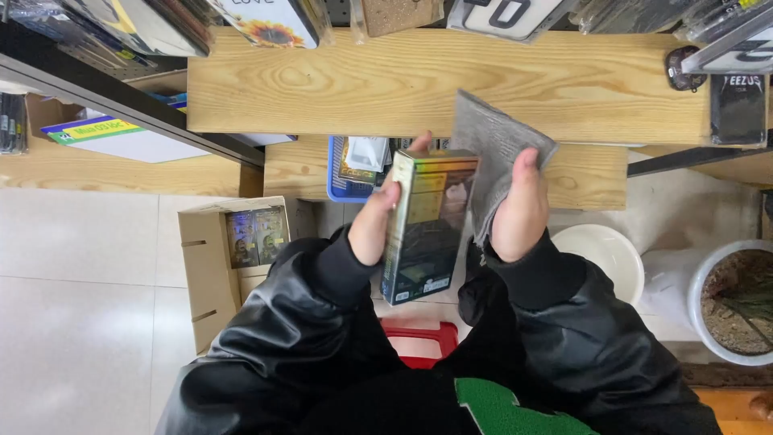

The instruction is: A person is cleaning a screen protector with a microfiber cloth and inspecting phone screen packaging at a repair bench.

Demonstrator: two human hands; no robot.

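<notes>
A red stool (420,338) is being partly hidden nearest the body, on a pale tiled floor (72,274). To the left an open cardboard box (211,266) is being used to hold more printed packages; to the right a white bowl (605,251) and a white planter (729,298) with soil are standing on the floor. A tall printed box (425,225) is being held upright between both hands, in front of the lower wooden shelf (592,176). It is being gripped along its left edge by the left hand (377,221), fingers curled around it. A grey cloth (493,153) is being pressed against the box's right side by the right hand (519,205), fingers closed on the cloth. Behind the box a blue basket (342,181) is sitting on the lower shelf. Furthest, the upper wooden shelf (386,84) is carrying packaged goods.
</notes>
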